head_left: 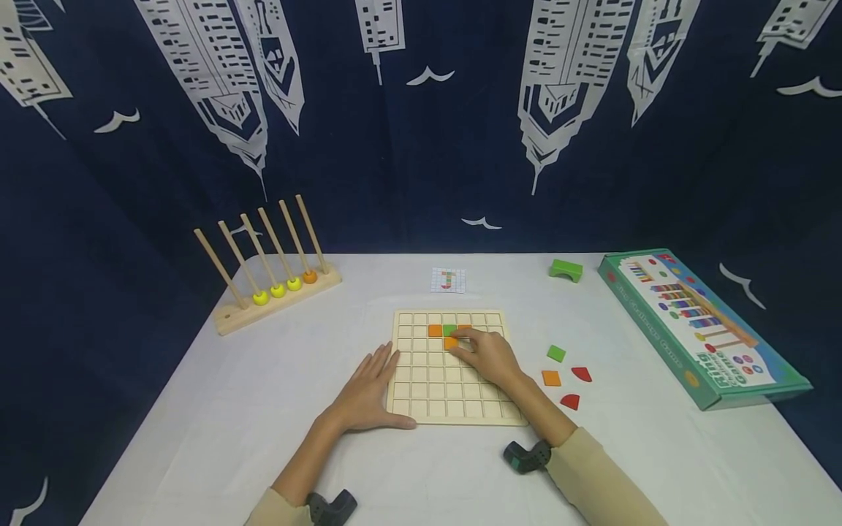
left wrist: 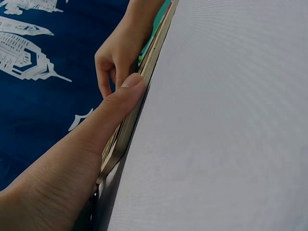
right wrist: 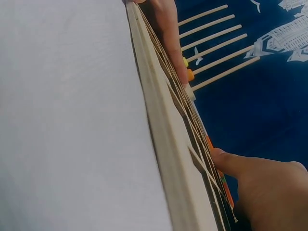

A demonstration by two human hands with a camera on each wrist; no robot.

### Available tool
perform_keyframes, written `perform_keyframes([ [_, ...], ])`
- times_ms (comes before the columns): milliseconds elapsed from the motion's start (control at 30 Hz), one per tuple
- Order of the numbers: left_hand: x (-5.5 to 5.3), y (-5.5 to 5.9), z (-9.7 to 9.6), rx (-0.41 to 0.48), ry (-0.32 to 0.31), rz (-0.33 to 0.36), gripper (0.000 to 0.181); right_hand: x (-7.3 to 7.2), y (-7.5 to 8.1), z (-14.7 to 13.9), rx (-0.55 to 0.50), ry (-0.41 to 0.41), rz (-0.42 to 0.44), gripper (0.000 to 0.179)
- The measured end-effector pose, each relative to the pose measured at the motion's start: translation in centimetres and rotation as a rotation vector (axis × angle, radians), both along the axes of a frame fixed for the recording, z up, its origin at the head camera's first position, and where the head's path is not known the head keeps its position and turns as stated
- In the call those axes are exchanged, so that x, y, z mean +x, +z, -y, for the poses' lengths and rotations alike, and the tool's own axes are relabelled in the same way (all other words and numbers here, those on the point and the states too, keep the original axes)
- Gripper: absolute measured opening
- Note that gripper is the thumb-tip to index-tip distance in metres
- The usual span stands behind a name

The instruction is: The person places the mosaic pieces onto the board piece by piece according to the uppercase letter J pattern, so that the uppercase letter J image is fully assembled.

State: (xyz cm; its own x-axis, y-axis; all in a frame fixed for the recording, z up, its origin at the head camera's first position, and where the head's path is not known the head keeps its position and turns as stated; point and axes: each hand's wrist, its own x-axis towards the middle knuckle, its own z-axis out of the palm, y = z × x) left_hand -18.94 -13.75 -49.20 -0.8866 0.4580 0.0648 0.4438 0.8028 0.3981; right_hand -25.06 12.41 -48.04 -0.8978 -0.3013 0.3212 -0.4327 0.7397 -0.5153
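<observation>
A light wooden grid board lies on the white table. My left hand rests at its left edge with fingers straight, the thumb against the near edge. Over the upper middle of the board, my right hand has thumb and index finger at opposite sides of an orange square tile, pinching it at a grid cell. Just above lie a green square tile and, left of it, another orange square tile. A further orange tile shows partly behind the right fingers.
Right of the board lie loose green and orange squares and two red quarter-circles. A pattern card is behind the board. A peg stand with beads, a green arch block and a game box stand farther out.
</observation>
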Motion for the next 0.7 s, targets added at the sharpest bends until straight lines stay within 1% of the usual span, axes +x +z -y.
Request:
perform_keyframes([
  [133,-0.1,-0.1,-0.1,0.008,-0.003,-0.003,0.131,0.1,0.0,-0.2,0.000,0.000,0.004,0.038],
  [333,0.0,-0.2,-0.2,0.009,0.000,0.002,0.132,0.9,0.3,-1.4,-0.025,-0.018,0.023,0.040],
  [500,0.1,0.0,-0.2,0.012,0.008,0.002,0.132,1.8,0.8,-3.8,-0.030,-0.043,0.012,0.040],
  [700,0.0,0.2,-0.1,0.003,0.008,0.012,0.131,2.6,0.9,-7.7,0.003,-0.111,-0.055,0.037],
])
